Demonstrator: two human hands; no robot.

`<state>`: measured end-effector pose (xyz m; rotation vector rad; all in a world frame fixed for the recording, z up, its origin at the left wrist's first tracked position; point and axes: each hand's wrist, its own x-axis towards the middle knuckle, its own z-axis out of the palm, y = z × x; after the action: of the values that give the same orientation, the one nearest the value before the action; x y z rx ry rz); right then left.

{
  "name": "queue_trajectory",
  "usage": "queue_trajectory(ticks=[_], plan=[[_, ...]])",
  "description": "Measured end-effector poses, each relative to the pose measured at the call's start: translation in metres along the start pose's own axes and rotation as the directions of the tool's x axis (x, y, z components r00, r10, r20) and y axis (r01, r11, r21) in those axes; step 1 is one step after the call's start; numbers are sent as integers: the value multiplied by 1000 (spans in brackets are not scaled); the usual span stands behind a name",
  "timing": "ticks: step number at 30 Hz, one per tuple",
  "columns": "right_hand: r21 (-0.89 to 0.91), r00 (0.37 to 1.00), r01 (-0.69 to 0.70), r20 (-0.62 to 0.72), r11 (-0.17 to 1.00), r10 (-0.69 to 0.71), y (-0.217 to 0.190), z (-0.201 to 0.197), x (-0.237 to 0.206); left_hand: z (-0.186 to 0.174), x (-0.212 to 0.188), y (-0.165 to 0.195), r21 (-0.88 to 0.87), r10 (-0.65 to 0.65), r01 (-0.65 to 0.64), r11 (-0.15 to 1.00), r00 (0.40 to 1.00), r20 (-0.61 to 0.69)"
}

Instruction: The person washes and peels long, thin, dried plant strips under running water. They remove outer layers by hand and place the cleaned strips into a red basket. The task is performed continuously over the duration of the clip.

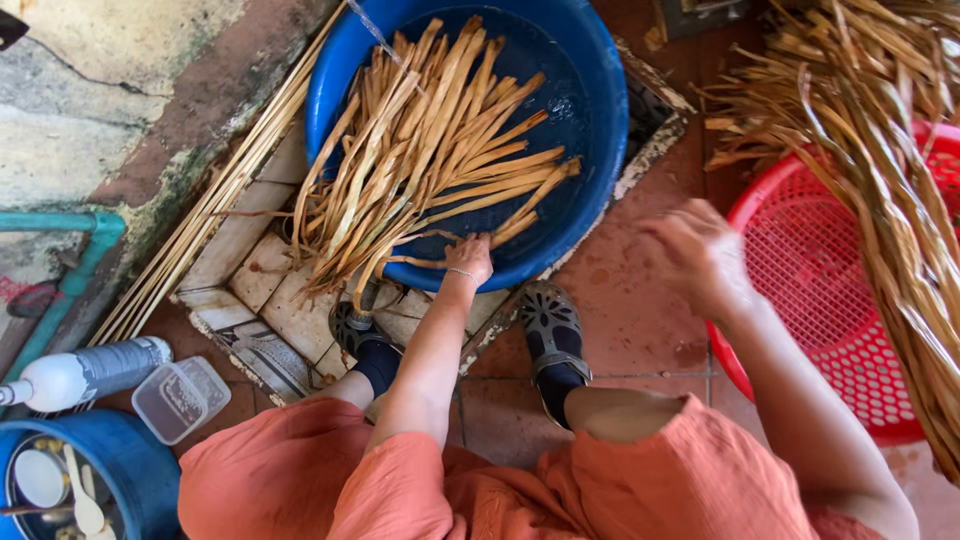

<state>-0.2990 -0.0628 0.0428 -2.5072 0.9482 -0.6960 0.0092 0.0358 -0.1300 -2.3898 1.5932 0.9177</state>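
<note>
Dried leaf strips (pixel 430 150) are being soaked and pressed down in a blue basin (pixel 590 110) of water, and this is judged to be the wetting step, with a thin stream of water (pixel 372 25) being run in from above at the basin's far rim. The left hand (pixel 470 255) is being held at the near rim of the basin, its fingers curled down onto the lower ends of the strips where they fan over the edge; whether anything is being pinched there cannot be told, since the fingertips are hidden among the strips. The right hand (pixel 695 255) is being held in the air over the tiled floor (pixel 630 320), between the basin and a red mesh basket (pixel 810 290); it is blurred, loosely cupped, and nothing is being gripped by it. The bundle is lying slantwise in the basin, its near ends spilling past the rim just in front of the left hand, and well apart from the right. A further heap of dry strips (pixel 880 150) is being kept across the red basket, near the right hand. The next move is judged to call for a firm gathering of the loose near ends, so that the strips are being kept together and under water.
</note>
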Motion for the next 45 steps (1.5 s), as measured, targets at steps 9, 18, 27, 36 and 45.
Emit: queue_trajectory(ticks=[9,18,27,36,45], plan=[[-66,949,314,38,947,-312,-22,94,62,-23,-24,-11,-252,228,-275,928,953,-201],[287,812,-152,582,946,-46,-22,110,71,-103,-82,-11,-211,377,-701,682,584,-719],[346,947,65,274,936,-167,-36,109,81,-92,-53,-21,-38,358,-554,832,587,-726],[80,947,228,212,970,-240,-40,138,88,-78,-40,-22,-991,227,-131,0,966,-128],[165,959,221,144,961,-245,-50,120,87,-105,-54,-30,-187,335,-694,695,543,-770]])
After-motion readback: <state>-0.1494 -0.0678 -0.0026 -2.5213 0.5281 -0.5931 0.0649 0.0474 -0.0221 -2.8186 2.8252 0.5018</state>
